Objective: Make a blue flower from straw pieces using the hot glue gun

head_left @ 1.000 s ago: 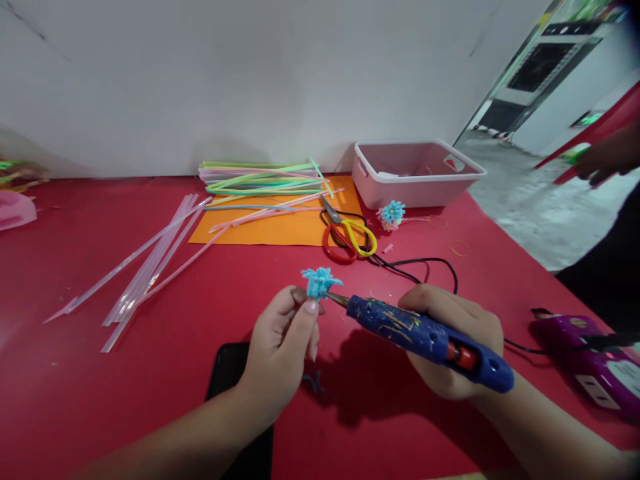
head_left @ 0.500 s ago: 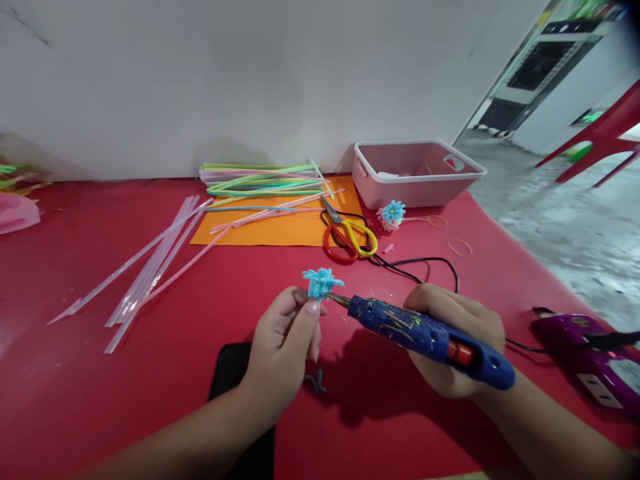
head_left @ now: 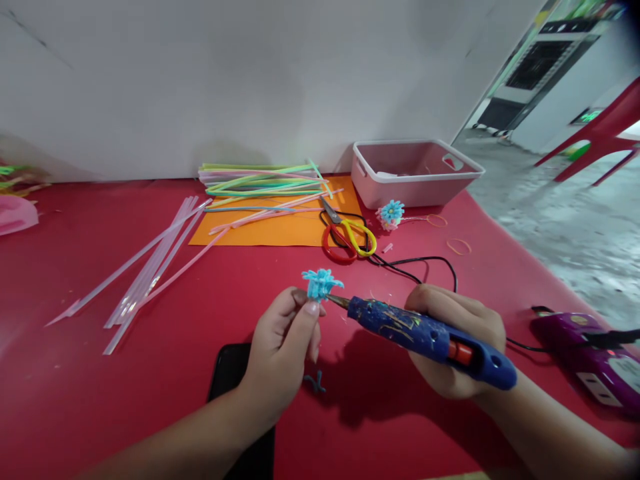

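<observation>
Strips (head_left: 145, 287): clear pink, on the surface (head_left: 100, 407), reaching towards its back edge.
Left hand (head_left: 283, 353): thumb and fingers pinching the flower (head_left: 319, 285).
Flower: blue, fuzzy, held above the surface, between its back and front edges.
Glue pen (head_left: 395, 330): metal tip (head_left: 339, 301) apparently touching the flower's lower side; best kept steady, fingers clear of likely heat.
Right hand (head_left: 453, 327): fingers curled around the glue pen.
Power strip (head_left: 567, 343): near the surface's right edge; pale label (head_left: 627, 370) unreadable.

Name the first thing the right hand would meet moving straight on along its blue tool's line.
The fuzzy blue piece in the left hand; the blue tool in the right hand seems to touch it with its tip, though depth is unclear.
</observation>
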Motion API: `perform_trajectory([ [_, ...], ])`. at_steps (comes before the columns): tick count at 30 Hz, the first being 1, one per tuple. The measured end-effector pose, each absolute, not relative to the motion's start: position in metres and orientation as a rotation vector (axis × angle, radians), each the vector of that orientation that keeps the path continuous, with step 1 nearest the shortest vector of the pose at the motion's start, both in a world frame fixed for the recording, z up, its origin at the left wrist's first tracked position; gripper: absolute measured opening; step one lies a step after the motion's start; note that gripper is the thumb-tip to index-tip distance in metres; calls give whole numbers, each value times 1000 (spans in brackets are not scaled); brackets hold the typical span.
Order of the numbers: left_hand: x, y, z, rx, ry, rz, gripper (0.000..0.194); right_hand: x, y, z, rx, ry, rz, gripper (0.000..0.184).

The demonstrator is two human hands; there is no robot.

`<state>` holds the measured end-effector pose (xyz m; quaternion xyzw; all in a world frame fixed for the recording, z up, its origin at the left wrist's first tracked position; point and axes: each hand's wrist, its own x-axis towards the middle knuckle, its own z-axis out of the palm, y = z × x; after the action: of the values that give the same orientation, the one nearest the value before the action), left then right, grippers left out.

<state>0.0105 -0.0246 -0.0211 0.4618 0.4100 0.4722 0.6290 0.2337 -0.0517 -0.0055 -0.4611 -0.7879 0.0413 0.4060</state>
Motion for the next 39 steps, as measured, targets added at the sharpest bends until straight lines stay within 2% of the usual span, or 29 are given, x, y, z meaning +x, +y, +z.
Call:
perform_trajectory([
  [7,10,-24,-22,1052,953,1077,21,233,-52,-5,-1164,-1979,93,8],
  [12,11,-24,-20,1041,938,1071,21,232,-51,-3,-1101,-1995,88,20],
  [32,10,-24,-20,1031,901,1069,22,234,-52,-5,-1179,-1994,108,5],
  [36,11,-23,-21,1032,903,1075,22,234,-53,-4,-1216,-1983,75,6],
  [39,11,-23,-22,1023,908,1080,22,233,-51,-4,-1187,-1996,28,14],
])
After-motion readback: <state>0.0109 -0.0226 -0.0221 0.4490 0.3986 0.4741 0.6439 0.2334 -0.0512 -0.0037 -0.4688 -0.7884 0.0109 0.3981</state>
